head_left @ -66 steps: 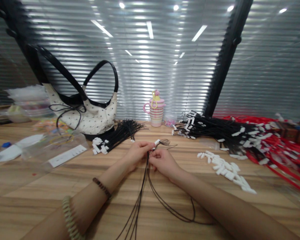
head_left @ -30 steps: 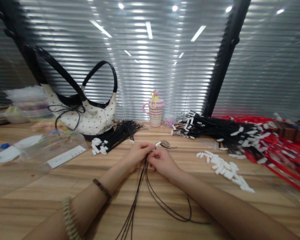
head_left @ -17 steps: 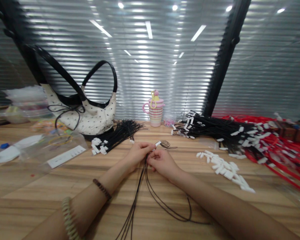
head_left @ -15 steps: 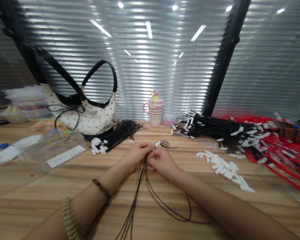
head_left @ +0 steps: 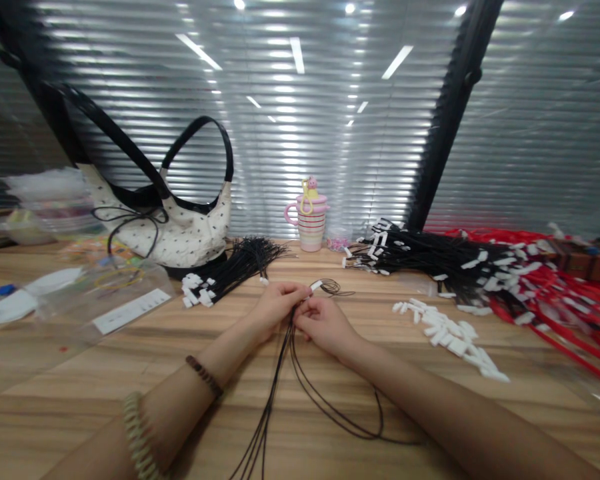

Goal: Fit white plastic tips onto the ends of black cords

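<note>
Several thin black cords [head_left: 271, 405] run from between my hands down toward the near edge of the view. My left hand [head_left: 279, 308] is closed, its thumb and fingers pinching the cords near a small white clip-like piece [head_left: 316, 285]. Right beside it, my right hand [head_left: 325, 325] is closed too, fingertips pressed together on the cords. One cord makes a wide loop on the table under my right forearm. Beyond the white piece, thin cord ends curl on the tabletop. My fingers hide where the cords meet.
A pile of small white pieces [head_left: 450, 339] lies to the right, with black cord bundles [head_left: 415, 253] and red cords [head_left: 575, 300] behind it. Another black bundle [head_left: 250, 263], a spotted bag [head_left: 180, 230] and plastic packets [head_left: 105, 293] are left. A striped mug [head_left: 311, 223] stands at the back.
Both hands keep nearly the same place and grip on the cords. The camera view has shifted very slightly.
</note>
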`<state>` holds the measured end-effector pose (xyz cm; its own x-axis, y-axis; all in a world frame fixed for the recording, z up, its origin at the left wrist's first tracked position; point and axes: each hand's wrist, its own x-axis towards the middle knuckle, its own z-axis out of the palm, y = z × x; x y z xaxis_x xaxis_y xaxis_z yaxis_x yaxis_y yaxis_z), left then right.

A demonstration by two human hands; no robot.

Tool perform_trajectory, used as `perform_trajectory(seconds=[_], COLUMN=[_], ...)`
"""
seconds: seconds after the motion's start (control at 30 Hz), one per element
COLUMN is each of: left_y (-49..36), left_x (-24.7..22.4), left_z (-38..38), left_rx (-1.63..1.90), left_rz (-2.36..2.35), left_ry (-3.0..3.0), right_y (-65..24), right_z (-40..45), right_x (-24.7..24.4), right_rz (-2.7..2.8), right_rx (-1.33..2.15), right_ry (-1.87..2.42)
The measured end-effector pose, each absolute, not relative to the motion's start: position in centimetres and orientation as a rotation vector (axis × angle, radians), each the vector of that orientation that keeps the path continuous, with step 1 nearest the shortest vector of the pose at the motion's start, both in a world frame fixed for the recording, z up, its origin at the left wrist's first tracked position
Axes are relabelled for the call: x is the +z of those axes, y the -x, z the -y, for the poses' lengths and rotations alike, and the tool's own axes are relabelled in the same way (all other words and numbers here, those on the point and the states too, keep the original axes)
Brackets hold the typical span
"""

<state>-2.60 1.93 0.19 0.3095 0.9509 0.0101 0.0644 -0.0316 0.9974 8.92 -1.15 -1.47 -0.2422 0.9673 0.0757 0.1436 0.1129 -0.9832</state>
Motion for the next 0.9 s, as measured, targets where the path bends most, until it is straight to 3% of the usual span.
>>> perform_trajectory(seconds=[0.9], left_y=[2.46], left_x=[0.48], left_z=[-1.46], left_rx=[0.944], left_rz=[-0.995], left_ry=[-1.365], right_y=[-9.03], right_z=[1.21], right_x=[-1.91], right_rz=[1.642], right_rx=[1.097], right_ry=[1.127])
